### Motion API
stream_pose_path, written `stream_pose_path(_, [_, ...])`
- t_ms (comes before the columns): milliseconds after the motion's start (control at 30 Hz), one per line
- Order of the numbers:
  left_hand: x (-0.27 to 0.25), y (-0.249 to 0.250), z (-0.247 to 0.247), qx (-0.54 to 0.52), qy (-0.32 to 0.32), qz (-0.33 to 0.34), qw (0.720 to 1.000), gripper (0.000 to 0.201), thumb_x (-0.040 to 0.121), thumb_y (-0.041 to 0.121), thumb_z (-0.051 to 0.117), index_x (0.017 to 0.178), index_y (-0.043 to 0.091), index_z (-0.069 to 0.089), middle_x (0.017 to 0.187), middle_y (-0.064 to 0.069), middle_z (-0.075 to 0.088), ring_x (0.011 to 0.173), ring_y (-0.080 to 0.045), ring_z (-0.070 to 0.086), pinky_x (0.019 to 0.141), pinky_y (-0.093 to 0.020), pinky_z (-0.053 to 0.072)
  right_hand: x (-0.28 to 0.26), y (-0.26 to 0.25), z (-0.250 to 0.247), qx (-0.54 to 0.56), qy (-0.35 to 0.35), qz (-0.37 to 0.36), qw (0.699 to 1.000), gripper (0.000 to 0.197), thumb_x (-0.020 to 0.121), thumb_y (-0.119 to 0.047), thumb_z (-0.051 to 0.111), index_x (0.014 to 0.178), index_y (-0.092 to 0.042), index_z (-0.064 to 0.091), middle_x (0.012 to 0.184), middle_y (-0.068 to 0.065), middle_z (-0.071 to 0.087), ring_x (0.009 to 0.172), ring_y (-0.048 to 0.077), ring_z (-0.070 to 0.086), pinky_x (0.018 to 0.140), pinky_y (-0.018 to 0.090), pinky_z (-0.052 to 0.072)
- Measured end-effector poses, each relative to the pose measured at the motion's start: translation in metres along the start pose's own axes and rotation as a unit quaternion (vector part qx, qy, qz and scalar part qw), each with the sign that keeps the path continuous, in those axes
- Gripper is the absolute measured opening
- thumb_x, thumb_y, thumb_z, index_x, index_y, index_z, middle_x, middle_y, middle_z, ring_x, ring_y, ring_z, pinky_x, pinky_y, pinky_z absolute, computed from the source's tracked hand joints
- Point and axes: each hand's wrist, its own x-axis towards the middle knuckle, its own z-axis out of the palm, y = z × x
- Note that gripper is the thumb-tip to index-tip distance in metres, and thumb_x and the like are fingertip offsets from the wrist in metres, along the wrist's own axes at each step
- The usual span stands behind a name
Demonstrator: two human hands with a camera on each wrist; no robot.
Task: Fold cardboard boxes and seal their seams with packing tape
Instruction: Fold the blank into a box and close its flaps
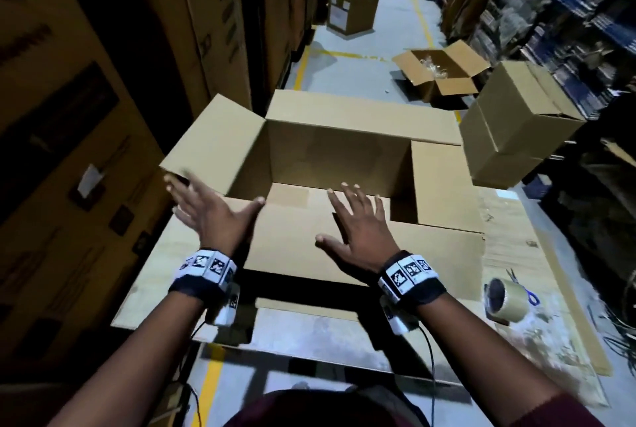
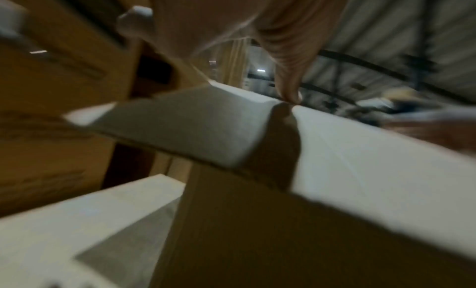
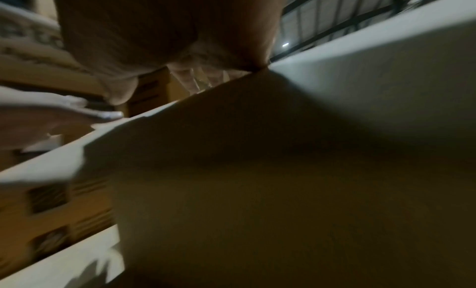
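In the head view the cardboard box (image 1: 330, 158) is sitting open-topped on the cardboard-covered table (image 1: 537, 330), its far flap and its left flap (image 1: 210, 141) standing outward, and its near flap (image 1: 344, 244) lying toward the person; the left hand (image 1: 210, 213) is reaching with fingers spread and straight, its fingertips at the left flap's near edge and its thumb at the near flap's corner, while the right hand (image 1: 358, 234) is lying flat and open on the near flap, gripping nothing. The roll of packing tape (image 1: 504, 297) is standing near the table's right edge, well apart from both hands, with blue-handled scissors (image 1: 526, 292) just behind it. In the left wrist view, blurred, the thumb (image 2: 288, 82) is touching the cardboard edge beside the flap corner. In the right wrist view the palm is pressing down onto the flap, its fingers only dimly showing. The likely risks: the side flap springing back outward if the open left hand is only brushing it; the near flap folding down first, out of order, and trapping the side flaps outside; or the light empty box sliding away across the table under the push
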Motion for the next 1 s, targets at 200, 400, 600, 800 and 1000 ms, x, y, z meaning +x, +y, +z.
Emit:
stream_pose_path(200, [-0.003,-0.005,-0.029,-0.234,-0.084,0.036,0.968,0.095,0.093,0.052,0.063,0.161,0.02,0.004,0.154,0.009,0.032,0.138,0.001,0.034,0.109,-0.018,0.029,-0.01,-0.028,0.01,-0.089,-0.057,-0.107,0.989,0.132,0.065,-0.096,0.049,0.163,-0.022,0.002,0.169,0.017,-0.006,0.156,0.037,-0.009,0.118,0.069,-0.007])
stream_pose_path(400, [-0.012,-0.002,-0.004,0.13,-0.246,0.303,0.911,0.097,0.083,0.088,0.003,0.15,0.031,0.043,0.162,0.011,0.03,0.152,-0.011,0.018,0.122,-0.057,0.004,-0.034,-0.014,-0.002,-0.145,-0.094,-0.118,0.978,0.128,0.067,-0.06,0.078,0.162,-0.018,0.004,0.168,0.023,0.001,0.154,0.043,0.007,0.117,0.071,0.014])
stream_pose_path(600, [-0.009,0.041,-0.026,0.215,-0.375,0.329,0.839,0.108,0.076,0.09,-0.003,0.148,0.026,0.045,0.157,0.0,0.039,0.144,-0.019,0.034,0.115,-0.048,0.027,-0.045,-0.012,-0.064,-0.183,-0.113,-0.12,0.969,0.071,0.09,-0.029,0.061,0.155,-0.017,0.034,0.142,0.011,0.054,0.122,0.036,0.056,0.096,0.044,0.046])
stream_pose_path(800, [0.015,0.112,-0.079,0.228,-0.352,0.386,0.822,0.088,0.074,0.097,0.018,0.095,0.034,0.077,0.08,0.008,0.073,0.068,-0.008,0.064,0.069,-0.03,0.053,-0.035,-0.008,-0.137,-0.189,-0.087,-0.112,0.972,0.038,0.101,-0.026,0.049,0.138,-0.028,0.045,0.114,0.005,0.069,0.104,0.034,0.065,0.07,0.036,0.037])
stream_pose_path(1000, [0.019,0.122,-0.032,0.288,-0.205,0.507,0.786,0.043,0.092,0.045,0.056,0.132,0.031,0.061,0.121,0.001,0.07,0.121,-0.022,0.059,0.115,-0.046,0.027,0.002,0.014,-0.11,-0.104,-0.017,-0.047,0.993,0.054,0.099,-0.05,0.055,0.146,-0.023,0.047,0.129,0.01,0.061,0.12,0.033,0.054,0.099,0.047,0.044])
